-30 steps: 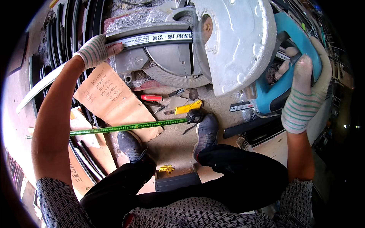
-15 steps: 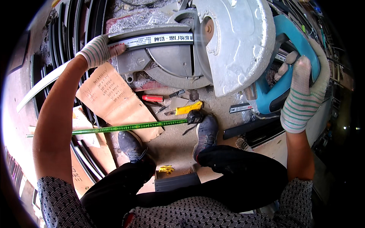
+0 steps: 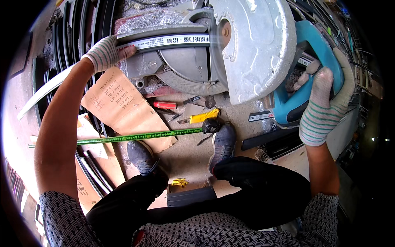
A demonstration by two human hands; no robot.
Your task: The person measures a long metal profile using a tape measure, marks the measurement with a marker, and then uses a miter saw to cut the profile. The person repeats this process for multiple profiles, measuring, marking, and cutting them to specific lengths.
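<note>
Head view, read from left to right. At far left, a bundle of long dark metal strips (image 3: 68,49) lies along the floor, with one pale curved strip (image 3: 41,92) crossing it. The left hand (image 3: 105,53), in a white knitted glove with green stripes, is pressed flat on a narrow dark profile with a white label strip (image 3: 164,43), its grip closed down on the profile's left end and holding it against the fence of the grey metal mitre saw base (image 3: 181,68). Below lie a brown cardboard sheet with handwriting (image 3: 119,105), a red-handled tool (image 3: 164,105) and an extended green tape measure (image 3: 140,136) with its yellow-and-black case (image 3: 205,119), all on the dusty concrete floor (image 3: 185,152). Two dark shoes (image 3: 222,142) rest beside the tape.

At centre, the pale grey blade guard (image 3: 257,49) sits lower over the profile than half a second ago, its edge now reaching the label strip; the blade beside it appears blurred. This suggests that the cut is being entered. At right, the right hand (image 3: 325,107), likewise gloved, is wrapped tight around the turquoise saw handle (image 3: 312,70), as a second ago.
</note>
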